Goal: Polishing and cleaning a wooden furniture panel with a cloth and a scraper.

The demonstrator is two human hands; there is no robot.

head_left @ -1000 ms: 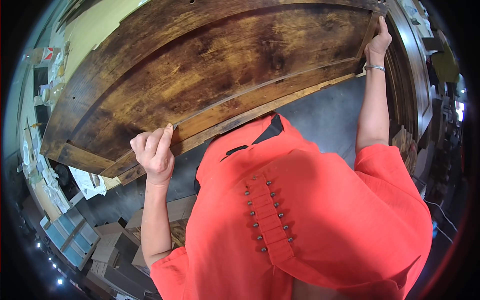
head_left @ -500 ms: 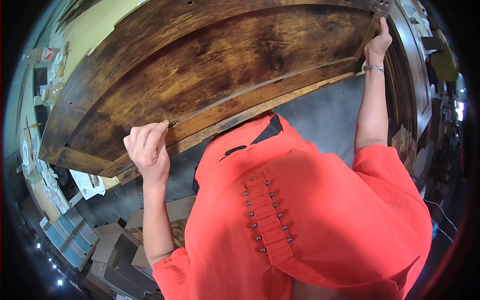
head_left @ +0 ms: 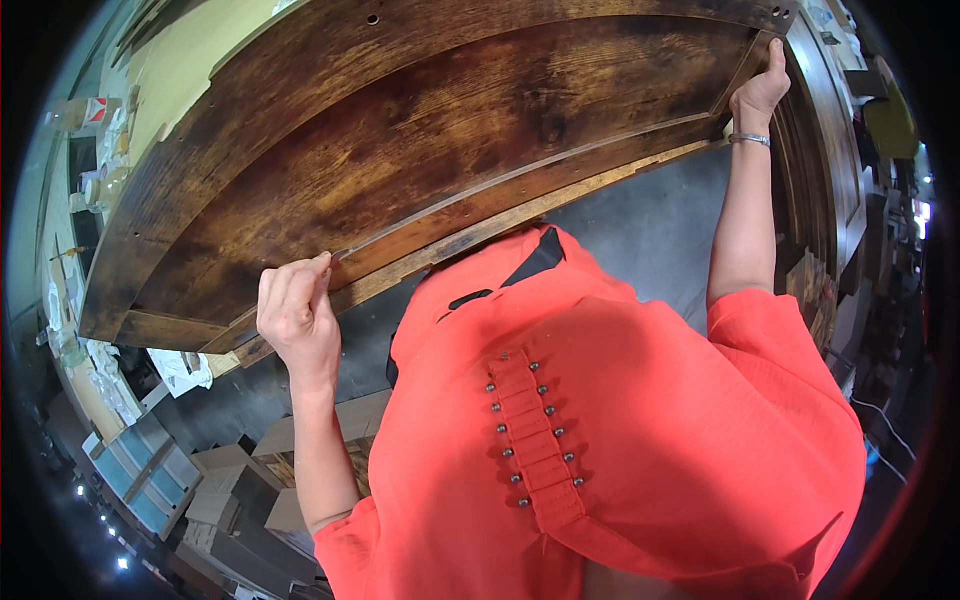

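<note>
A large framed wooden panel (head_left: 470, 130), dark brown with a streaked grain, spans the upper part of the head view and slants up to the right. It has a raised border, a few small drilled holes and a lighter strip along its near edge. My left hand (head_left: 300, 310) is closed at that near edge, toward the left, with thumb and finger pinched on the rim. At the right end, my right hand (head_left: 760, 95) grips the panel's corner, thumb lying up along the side and the other fingers hidden behind it.
Beneath the panel is a grey surface (head_left: 640, 220). A pale board (head_left: 190, 85) and a cluttered bench lie at far left. Cardboard boxes (head_left: 235, 500) stand at lower left, near a blue-and-white framed piece (head_left: 145, 470). More dark wooden panels (head_left: 820, 150) stand at right.
The panel has shifted slightly toward me, its right end also a little rightward. Both hands have moved a little with it and keep their hold.
</note>
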